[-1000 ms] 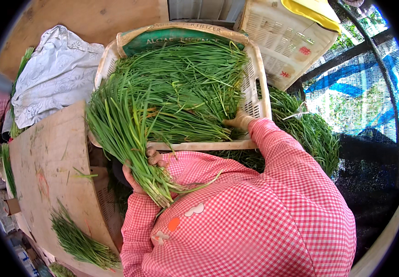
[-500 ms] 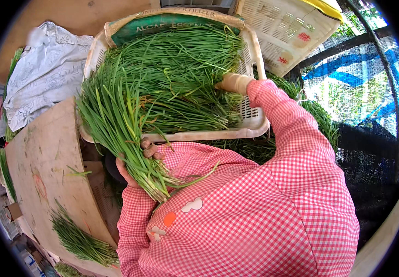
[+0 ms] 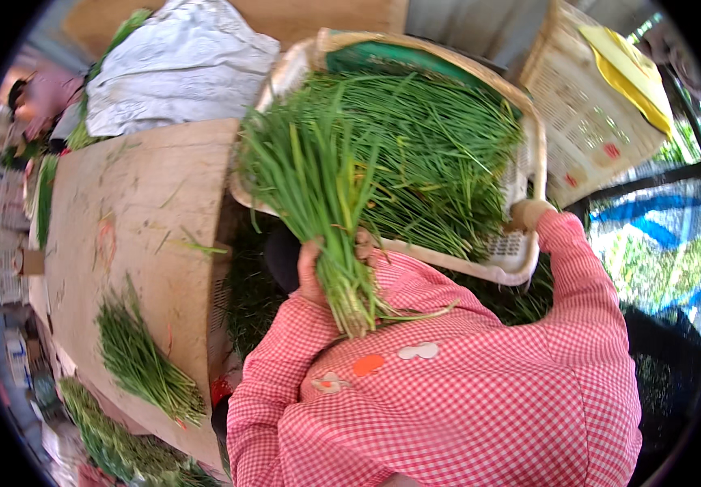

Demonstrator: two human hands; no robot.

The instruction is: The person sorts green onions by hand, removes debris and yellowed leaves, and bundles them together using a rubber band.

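Gripping a bunch of long green leaves (image 3: 326,203) in the left hand (image 3: 310,274), with tips over the left side of the crate (image 3: 539,154). Holding the right hand (image 3: 529,216) well apart, at the near right corner; cannot tell if closed on anything. Seemingly collected one handful, with many loose leaves (image 3: 435,134) left inside.

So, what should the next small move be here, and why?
Probably bring the right fingers over the greens in the crate: they're at its right edge with no stalks visible in them, while the left fingers hold a bunch.
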